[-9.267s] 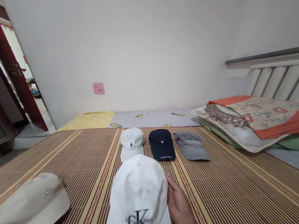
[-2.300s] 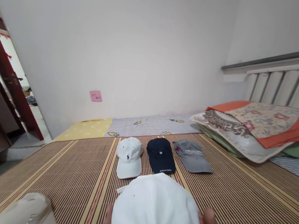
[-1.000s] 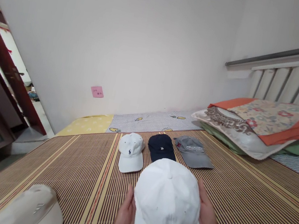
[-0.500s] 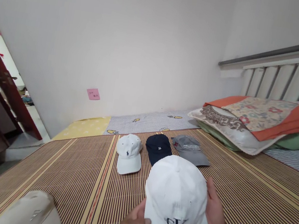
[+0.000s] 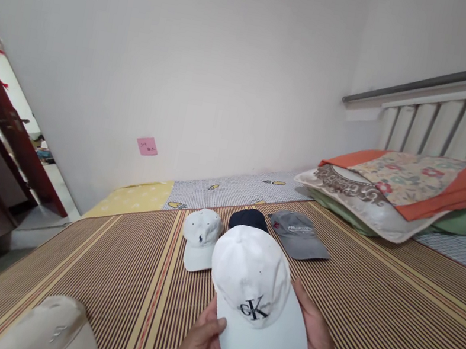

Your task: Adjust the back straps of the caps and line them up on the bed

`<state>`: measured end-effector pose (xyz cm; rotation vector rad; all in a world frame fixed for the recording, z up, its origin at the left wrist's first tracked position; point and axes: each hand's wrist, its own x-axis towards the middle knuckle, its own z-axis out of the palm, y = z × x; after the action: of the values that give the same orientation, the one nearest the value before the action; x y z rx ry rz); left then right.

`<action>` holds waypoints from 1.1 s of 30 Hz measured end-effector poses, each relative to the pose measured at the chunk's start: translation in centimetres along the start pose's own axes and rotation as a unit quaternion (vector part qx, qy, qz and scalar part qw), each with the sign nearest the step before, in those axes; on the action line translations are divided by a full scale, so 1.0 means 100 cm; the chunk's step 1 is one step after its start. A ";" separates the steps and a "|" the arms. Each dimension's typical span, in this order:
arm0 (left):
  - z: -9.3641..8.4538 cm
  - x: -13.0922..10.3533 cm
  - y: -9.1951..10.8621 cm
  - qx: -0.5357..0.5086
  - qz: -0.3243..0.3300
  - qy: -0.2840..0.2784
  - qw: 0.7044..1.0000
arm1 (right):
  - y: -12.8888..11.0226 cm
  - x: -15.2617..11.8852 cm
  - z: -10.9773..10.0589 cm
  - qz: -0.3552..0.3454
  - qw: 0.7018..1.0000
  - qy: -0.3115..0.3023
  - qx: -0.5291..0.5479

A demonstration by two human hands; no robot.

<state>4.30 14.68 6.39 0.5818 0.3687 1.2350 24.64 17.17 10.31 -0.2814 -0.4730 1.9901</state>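
Between my two hands is a white baseball cap (image 5: 260,339) with dark "CK" lettering, held up over the mat with its brim toward me. My left hand (image 5: 202,343) grips the brim's left side, thumb on top. My right hand (image 5: 316,339) supports the cap's right side; part of its fingers is hidden behind the cap. Just beyond, a smaller-looking white cap (image 5: 201,235) with a dark emblem lies on the mat. A navy cap (image 5: 247,218) is partly covered by the held cap. To its right lies a grey cap (image 5: 299,237).
A beige cap (image 5: 52,329) lies at the lower left on the striped bamboo mat (image 5: 120,275). Pillows with a floral and orange cover (image 5: 416,180) are stacked by the headboard (image 5: 453,126). A pink note (image 5: 147,146) is on the wall. A door (image 5: 18,136) stands at the left.
Both hands have moved the CK cap a little left and farther out, turning it so more of the brim shows. It now covers more of the navy cap.
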 end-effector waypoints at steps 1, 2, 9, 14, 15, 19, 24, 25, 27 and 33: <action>-0.001 0.001 -0.002 -0.001 -0.001 0.001 1.000 | 0.002 -0.001 0.000 0.005 1.000 -0.002 -0.007; -0.003 0.002 -0.004 -0.003 -0.003 0.001 1.000 | 0.003 -0.001 -0.001 0.005 1.000 -0.004 -0.014; -0.013 0.008 -0.010 -0.022 -0.017 -0.007 1.000 | 0.001 0.007 -0.008 -0.031 0.998 0.032 -0.035; -0.032 0.008 0.005 -0.036 0.025 0.030 0.999 | -0.001 0.017 -0.025 -0.080 0.990 0.080 -0.088; -0.036 0.007 0.009 -0.037 0.033 0.029 0.998 | 0.000 0.019 -0.029 -0.085 0.987 0.080 -0.109; -0.050 0.006 0.022 -0.032 0.066 -0.005 0.997 | 0.001 0.022 -0.040 -0.057 0.984 0.056 -0.162; -0.053 0.008 0.021 -0.043 0.056 -0.047 0.996 | -0.002 0.024 -0.053 -0.060 0.982 0.083 -0.158; -0.052 0.009 0.019 -0.047 0.050 -0.051 0.996 | -0.004 0.024 -0.055 -0.066 0.982 0.087 -0.156; -0.050 0.010 0.015 -0.056 0.042 -0.060 0.996 | -0.009 0.025 -0.062 -0.088 0.979 0.116 -0.144; -0.045 0.008 0.024 -0.059 0.076 -0.123 0.988 | -0.058 0.037 -0.106 -0.172 0.923 0.340 -0.060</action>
<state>0.15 16.91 4.22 0.6621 0.0439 1.3041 31.84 24.97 3.49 -0.8695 -0.1726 1.4032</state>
